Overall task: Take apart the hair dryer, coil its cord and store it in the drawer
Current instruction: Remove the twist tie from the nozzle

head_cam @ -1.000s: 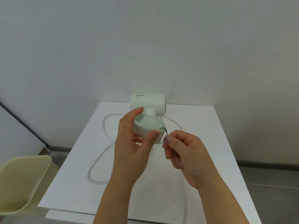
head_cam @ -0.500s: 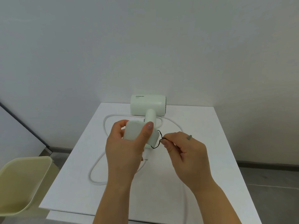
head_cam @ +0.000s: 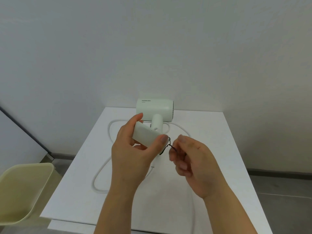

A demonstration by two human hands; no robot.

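A pale green hair dryer (head_cam: 155, 108) lies at the back of the white table (head_cam: 211, 149), its handle pointing toward me. Its white cord (head_cam: 101, 168) loops loosely over the tabletop. My left hand (head_cam: 133, 149) grips a flat pale green nozzle piece (head_cam: 145, 136) above the table, thumb on its near edge and fingers behind it. A thin black loop (head_cam: 168, 146) hangs from that piece. My right hand (head_cam: 190, 159) pinches the loop's end just right of the nozzle, fingers curled.
A pale yellow bin (head_cam: 22, 195) stands on the floor at the lower left, beside the table. A plain wall rises right behind the table. Grey floor shows to the right of the table edge.
My left hand has turned the nozzle piece so its flat side faces me and lifted it slightly. My right hand has kept its pinch on the black loop and shifted a little right.
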